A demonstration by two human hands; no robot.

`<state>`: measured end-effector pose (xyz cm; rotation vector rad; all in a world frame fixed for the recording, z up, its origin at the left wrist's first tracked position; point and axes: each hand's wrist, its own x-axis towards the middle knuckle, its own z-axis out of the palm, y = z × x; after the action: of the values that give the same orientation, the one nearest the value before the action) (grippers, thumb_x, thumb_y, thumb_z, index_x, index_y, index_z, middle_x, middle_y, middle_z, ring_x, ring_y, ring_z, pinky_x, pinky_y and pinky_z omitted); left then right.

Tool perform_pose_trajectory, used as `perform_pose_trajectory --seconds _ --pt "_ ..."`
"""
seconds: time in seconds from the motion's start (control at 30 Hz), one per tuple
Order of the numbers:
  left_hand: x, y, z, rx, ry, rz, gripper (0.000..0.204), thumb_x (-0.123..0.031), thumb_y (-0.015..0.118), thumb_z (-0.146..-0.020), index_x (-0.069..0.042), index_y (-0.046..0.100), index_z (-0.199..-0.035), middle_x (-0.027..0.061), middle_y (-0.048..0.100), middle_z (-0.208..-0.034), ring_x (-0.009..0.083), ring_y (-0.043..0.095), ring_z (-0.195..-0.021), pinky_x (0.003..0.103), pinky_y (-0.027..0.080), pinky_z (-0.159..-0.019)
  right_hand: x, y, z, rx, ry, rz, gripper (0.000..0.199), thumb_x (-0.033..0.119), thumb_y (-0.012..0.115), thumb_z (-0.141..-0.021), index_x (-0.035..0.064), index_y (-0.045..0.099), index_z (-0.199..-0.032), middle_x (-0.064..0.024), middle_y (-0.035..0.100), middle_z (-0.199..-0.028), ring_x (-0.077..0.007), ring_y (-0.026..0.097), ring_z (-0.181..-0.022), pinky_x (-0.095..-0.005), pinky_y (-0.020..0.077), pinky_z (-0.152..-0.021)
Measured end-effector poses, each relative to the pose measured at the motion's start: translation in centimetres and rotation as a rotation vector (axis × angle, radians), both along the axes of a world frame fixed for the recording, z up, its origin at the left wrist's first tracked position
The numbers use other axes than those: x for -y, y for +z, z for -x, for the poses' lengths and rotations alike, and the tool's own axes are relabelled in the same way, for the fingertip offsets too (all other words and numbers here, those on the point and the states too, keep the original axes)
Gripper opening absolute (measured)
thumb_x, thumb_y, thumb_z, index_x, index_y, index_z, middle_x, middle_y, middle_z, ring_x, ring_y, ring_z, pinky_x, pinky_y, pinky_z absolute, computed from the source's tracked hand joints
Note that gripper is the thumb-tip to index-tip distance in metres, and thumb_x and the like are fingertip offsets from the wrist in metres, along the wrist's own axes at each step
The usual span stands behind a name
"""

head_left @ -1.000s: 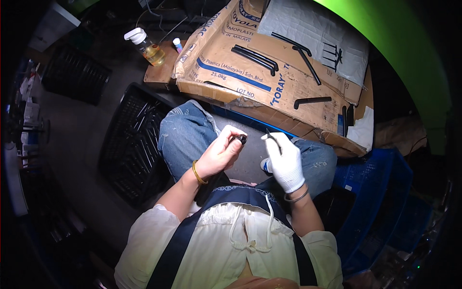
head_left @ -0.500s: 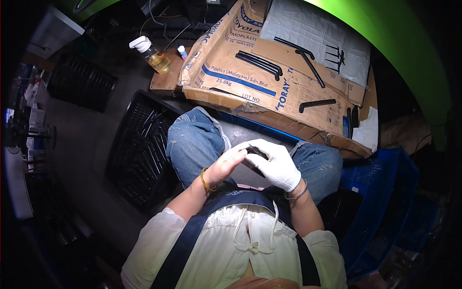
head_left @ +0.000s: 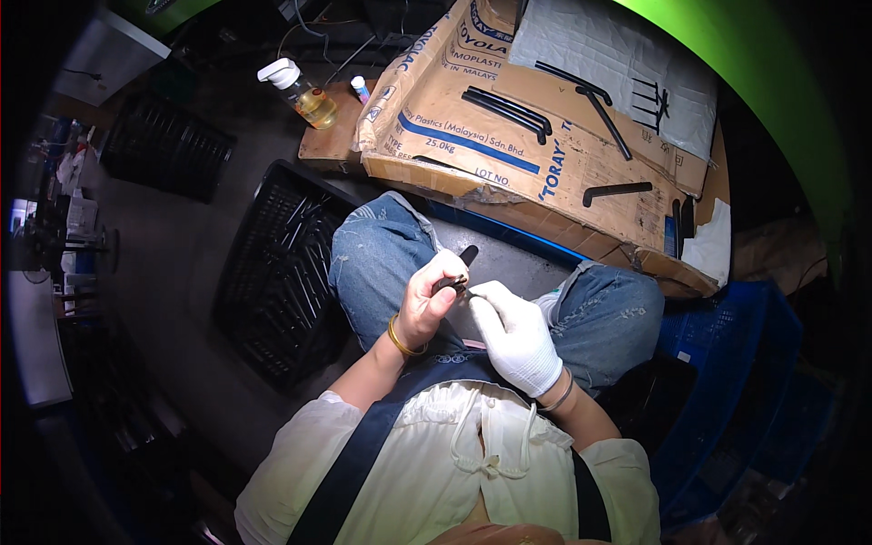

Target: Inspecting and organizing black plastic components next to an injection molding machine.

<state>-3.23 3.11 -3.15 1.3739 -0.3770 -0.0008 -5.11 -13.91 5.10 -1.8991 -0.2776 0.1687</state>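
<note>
Above my lap, my bare left hand [head_left: 431, 298] is closed around a black plastic part [head_left: 469, 254], whose rounded end sticks up past the fingers. The rest of that part is mostly covered by the hand. My right hand [head_left: 518, 338], in a white glove, meets it from the right with thumb and forefinger pinched together at the part's lower end. Whatever sits between those gloved fingertips is too small to make out. Just ahead, on a flattened cardboard box [head_left: 554, 225], lie several black L-shaped parts [head_left: 618, 192].
A black crate [head_left: 238, 263] full of long black parts stands on the floor at my left. Beyond it, a bottle of yellow liquid [head_left: 313, 107] and a small tube [head_left: 361, 89] rest on a wooden surface. Blue crates [head_left: 718, 391] stand at my right.
My left hand has turned and closed around the black part, bringing its rounded end into sight. The gloved hand has drawn down and now pinches at the lower end. The whole view has shifted slightly.
</note>
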Motion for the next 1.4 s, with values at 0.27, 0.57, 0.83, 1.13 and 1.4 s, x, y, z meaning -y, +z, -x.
perform_pose_trajectory --seconds 0.27,0.57,0.83,1.13,1.4 --pt "0.3 0.4 0.2 0.058 0.078 -0.058 0.038 -0.040 0.058 -0.089 -0.002 0.053 -0.085 0.0084 0.051 -0.085 0.0193 0.049 -0.079 0.030 0.040 -0.075 -0.1 0.6 0.0 0.062 0.015 0.076 0.014 0.013 0.060 -0.091 0.0052 0.065 -0.101 -0.0186 0.067 -0.083 -0.0370 0.066 -0.073 -0.0395 0.0530 -0.063" --pt "0.4 0.4 0.3 0.073 0.107 -0.072 0.040 -0.041 0.059 -0.089 -0.002 0.053 -0.084 0.0081 0.051 -0.085 0.0196 0.049 -0.079 0.030 0.040 -0.074 -0.2 0.4 0.1 0.124 0.012 0.094 0.014 0.014 0.060 -0.091 0.0060 0.065 -0.101 -0.0171 0.067 -0.081 -0.0364 0.066 -0.071 -0.0401 0.0528 -0.062" --pt "0.5 0.0 0.3 0.104 0.195 -0.142 0.036 -0.037 0.061 -0.086 -0.002 0.053 -0.078 0.0080 0.051 -0.079 0.0209 0.049 -0.073 0.032 0.040 -0.069 -0.5 -1.0 0.4 0.104 0.025 0.131 0.012 0.017 0.057 -0.093 0.0079 0.062 -0.098 -0.0166 0.065 -0.077 -0.0357 0.065 -0.068 -0.0417 0.0517 -0.059" --pt "0.7 0.8 0.5 0.224 0.178 -0.041 0.027 -0.029 0.055 -0.087 -0.004 0.050 -0.078 0.0079 0.051 -0.076 0.0219 0.048 -0.070 0.033 0.040 -0.068 4.3 -6.5 -2.3 0.098 -0.006 0.364 0.016 0.013 0.052 -0.094 0.0010 0.061 -0.100 -0.0175 0.064 -0.096 -0.0293 0.066 -0.085 -0.0321 0.0508 -0.076" --pt "2.1 0.4 0.9 -0.012 0.099 0.088 0.036 -0.036 0.048 -0.092 -0.002 0.048 -0.083 0.0072 0.050 -0.087 0.0161 0.045 -0.073 0.030 0.038 -0.070 -1.1 -2.2 -1.0 -0.215 -0.050 -0.278 0.017 0.010 0.062 -0.092 0.0016 0.058 -0.105 -0.0035 0.061 -0.098 -0.0092 0.057 -0.093 -0.0247 0.0455 -0.086"
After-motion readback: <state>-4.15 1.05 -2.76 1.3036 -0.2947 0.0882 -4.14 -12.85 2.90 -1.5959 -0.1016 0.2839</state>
